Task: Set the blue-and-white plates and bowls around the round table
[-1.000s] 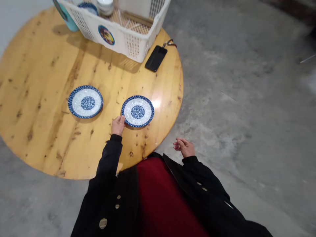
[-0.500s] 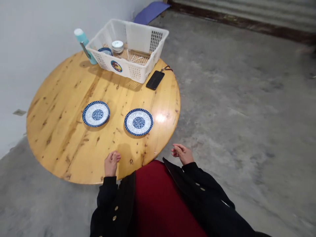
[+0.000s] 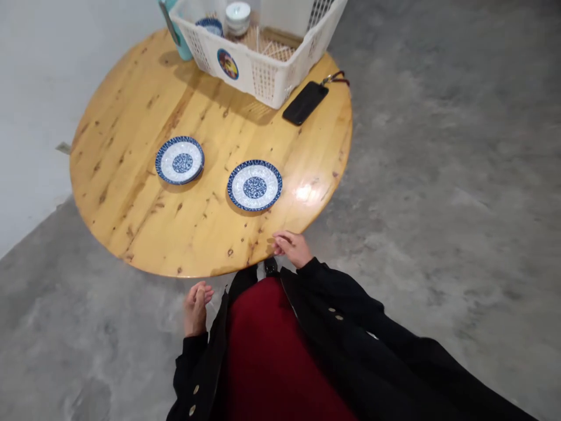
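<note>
Just off the desk's (image 3: 131,187) near edge, low and to the left, the left hand (image 3: 196,307) hangs with its fingers loosely curled, holding nothing. Ahead and to its right, the right hand (image 3: 293,248) is at the rim of the desk, fingers lightly bent and thumb lying forward, with nothing between them; whether it touches the wood cannot be told. The nearer plate (image 3: 255,186) rests face up just ahead of the right hand and a little to its left, a short gap between them. It is round, so no long axis matters, and the right hand is clearly closer to it than the left. Farther out, almost straight ahead of the left hand and well apart from it, the other plate (image 3: 180,161) has the same blue rim; a doubled edge makes it hard to say whether it is single. Beyond both plates, ahead of the right hand, a black phone (image 3: 305,103) lies beside a white basket (image 3: 249,67). A teal bottle (image 3: 183,48), cut off at the top, stands past the basket's left end.
</note>
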The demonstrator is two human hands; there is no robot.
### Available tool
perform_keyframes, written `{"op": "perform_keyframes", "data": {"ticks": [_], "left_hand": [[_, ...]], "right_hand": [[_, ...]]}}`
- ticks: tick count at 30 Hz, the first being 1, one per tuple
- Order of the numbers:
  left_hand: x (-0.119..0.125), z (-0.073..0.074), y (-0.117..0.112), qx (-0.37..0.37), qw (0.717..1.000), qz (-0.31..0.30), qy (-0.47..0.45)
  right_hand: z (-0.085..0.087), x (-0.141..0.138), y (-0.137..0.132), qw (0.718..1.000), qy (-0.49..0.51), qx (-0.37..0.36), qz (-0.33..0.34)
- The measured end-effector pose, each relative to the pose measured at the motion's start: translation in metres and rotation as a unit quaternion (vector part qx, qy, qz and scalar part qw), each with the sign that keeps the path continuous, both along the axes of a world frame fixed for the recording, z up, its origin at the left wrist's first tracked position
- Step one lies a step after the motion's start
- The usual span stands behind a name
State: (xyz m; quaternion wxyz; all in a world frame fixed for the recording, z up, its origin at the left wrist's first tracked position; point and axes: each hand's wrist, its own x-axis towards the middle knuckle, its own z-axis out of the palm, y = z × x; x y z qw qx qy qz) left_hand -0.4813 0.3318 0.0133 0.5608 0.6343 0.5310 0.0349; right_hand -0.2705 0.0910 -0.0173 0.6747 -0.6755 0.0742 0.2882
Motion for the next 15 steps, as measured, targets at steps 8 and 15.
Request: {"op": "perform_keyframes", "data": {"ticks": [8, 15], "left_hand": [[-0.061, 0.003, -0.031, -0.037, 0.997, 0.028, 0.058], [-0.025, -0.003, -0.010, -0.006, 0.999, -0.046, 0.004]], "right_hand": [[-0.011, -0.048, 0.032, 0.985, 0.051, -0.003, 0.163], [-0.008, -0.052, 0.011, 0.993, 0.022, -0.055, 0.103]]}}
